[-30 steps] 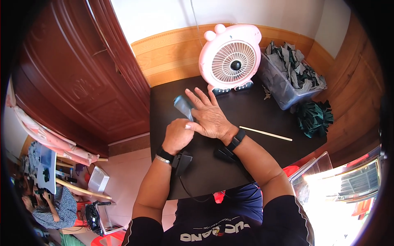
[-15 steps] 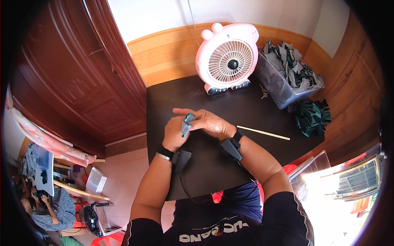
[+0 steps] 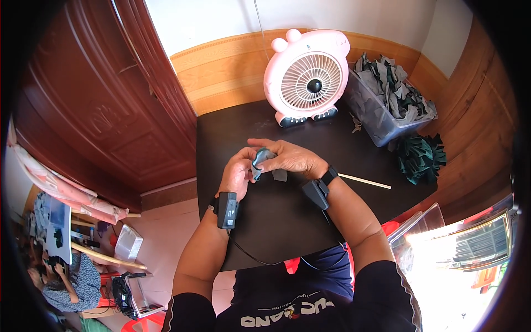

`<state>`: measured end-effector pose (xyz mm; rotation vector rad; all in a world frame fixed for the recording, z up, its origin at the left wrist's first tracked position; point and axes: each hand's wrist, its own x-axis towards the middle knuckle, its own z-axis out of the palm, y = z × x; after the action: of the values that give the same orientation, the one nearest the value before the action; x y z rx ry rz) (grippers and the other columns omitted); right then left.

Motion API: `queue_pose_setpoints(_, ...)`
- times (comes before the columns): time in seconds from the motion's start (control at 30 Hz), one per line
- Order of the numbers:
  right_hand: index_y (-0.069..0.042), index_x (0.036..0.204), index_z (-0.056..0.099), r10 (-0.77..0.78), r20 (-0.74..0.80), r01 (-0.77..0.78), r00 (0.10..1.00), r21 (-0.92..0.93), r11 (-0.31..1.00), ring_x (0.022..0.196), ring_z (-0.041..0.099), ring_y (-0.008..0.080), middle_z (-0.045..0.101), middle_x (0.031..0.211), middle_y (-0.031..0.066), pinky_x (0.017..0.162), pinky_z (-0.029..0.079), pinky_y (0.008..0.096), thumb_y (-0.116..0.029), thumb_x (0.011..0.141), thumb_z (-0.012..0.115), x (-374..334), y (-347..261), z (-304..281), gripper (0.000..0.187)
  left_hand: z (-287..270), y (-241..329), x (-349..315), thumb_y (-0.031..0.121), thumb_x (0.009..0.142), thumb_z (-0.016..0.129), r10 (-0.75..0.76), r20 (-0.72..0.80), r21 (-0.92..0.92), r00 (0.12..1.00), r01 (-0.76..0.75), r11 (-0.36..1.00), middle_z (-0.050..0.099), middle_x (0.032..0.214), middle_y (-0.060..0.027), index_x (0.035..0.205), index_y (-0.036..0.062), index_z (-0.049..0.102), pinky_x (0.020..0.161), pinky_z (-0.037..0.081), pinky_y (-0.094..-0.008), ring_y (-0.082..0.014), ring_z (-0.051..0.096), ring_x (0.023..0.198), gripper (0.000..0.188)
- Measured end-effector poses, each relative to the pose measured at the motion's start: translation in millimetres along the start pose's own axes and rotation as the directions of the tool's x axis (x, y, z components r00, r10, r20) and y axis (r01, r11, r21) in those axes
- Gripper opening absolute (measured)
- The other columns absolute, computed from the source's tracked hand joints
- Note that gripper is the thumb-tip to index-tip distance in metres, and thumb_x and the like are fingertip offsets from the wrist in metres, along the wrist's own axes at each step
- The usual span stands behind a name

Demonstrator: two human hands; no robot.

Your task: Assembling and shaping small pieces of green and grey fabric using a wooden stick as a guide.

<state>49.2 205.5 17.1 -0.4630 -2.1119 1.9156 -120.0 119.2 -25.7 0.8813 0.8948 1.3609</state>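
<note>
Left hand (image 3: 235,172): curled at cloth (image 3: 260,160), whether it grips is unclear | cloth: between both hands, over table (image 3: 260,232); steady, light tension should keep its folds even | right hand (image 3: 293,159): thumb and fingers pinching cloth

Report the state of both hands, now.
Left hand: closed, holding the grey-green piece.
Right hand: closed, thumb on the same piece.

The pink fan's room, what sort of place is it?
Probably a home with a work corner: the fan on a table, a panelled door, and a bin heaped with grey-green scraps.
</note>
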Motion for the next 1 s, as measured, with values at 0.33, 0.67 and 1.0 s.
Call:
queue_pose_setpoints(0.33,-0.004,0.092,0.067,-0.054,-0.097,0.024,0.994,-0.285,0.958,0.138,0.024,0.0257,0.023,0.151,0.0174,0.109,0.023,0.0349,-0.024,0.074,0.074,-3.4,-0.3,11.6,0.028,15.7,2.3,-3.9,0.008,0.067,0.045,-0.07,0.091,-0.358,0.993,0.099,0.928,0.06,0.092,-0.0087,0.105,0.0012,0.055,0.062,0.047,-0.0262,-0.0197,0.059,0.08,0.04)
queue_pose_setpoints(0.67,0.0,0.095,0.068,-0.037,0.149,0.035,0.988,0.02,0.999,0.12,0.043,0.0207,0.042,0.137,0.0107,0.103,0.029,0.0332,-0.018,0.076,0.07,-4.0,-5.6,6.0,0.026,4.0,3.0,2.2,0.004,0.065,0.045,0.139,-0.064,-0.133,0.988,-0.146,0.98,0.052,0.069,-0.0032,0.07,0.0025,0.052,0.059,0.039,-0.0211,-0.012,0.048,0.062,0.009)
queue_pose_setpoints(1.0,0.007,0.089,0.068,0.056,-0.335,0.032,0.941,0.25,0.968,0.071,0.063,0.0129,0.067,0.079,0.0092,0.067,0.051,0.0243,-0.007,0.073,0.063,11.5,4.8,31.1,0.022,5.9,6.2,0.5,0.006,0.066,0.044,0.237,-0.187,0.12,0.953,-0.217,0.969,0.05,0.066,-0.0046,0.072,0.0029,0.05,0.052,0.043,-0.0255,-0.0148,0.048,0.053,0.008)
